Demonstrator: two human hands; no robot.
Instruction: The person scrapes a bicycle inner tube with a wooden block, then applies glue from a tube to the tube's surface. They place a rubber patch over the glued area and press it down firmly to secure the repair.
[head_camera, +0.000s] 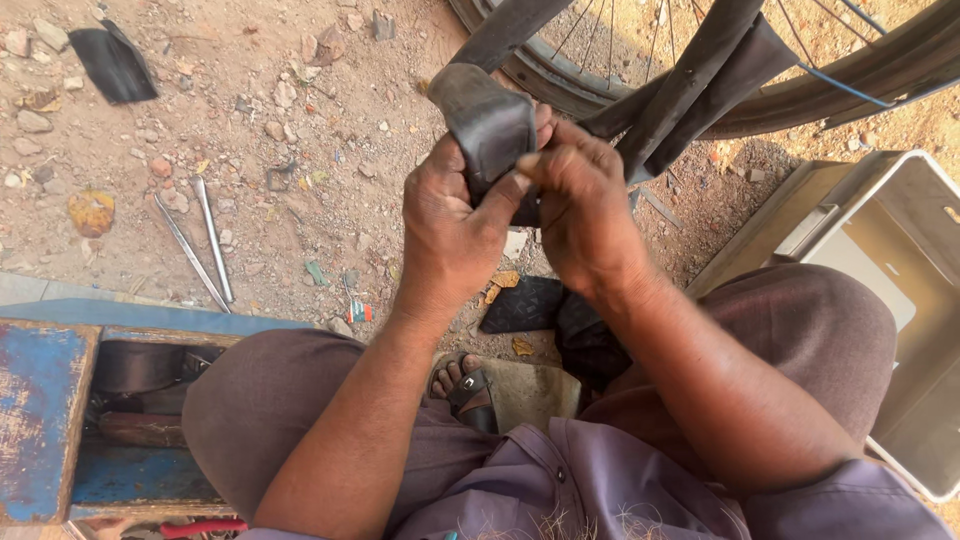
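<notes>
A black rubber inner tube (487, 118) is folded over between both hands, in front of a bicycle wheel (800, 95). My left hand (450, 225) grips the fold from the left, thumb pressed across it. My right hand (580, 205) pinches the same fold from the right, fingers closed over the rubber. The rest of the tube (700, 80) trails up and to the right toward the wheel's tyre and spokes.
Two metal tyre levers (205, 245) lie on the stony dirt to the left. A blue wooden toolbox (45, 420) stands at lower left, a grey metal box (900, 270) at right. A black rubber scrap (112, 62) lies far left; my sandalled foot (465, 385) rests below.
</notes>
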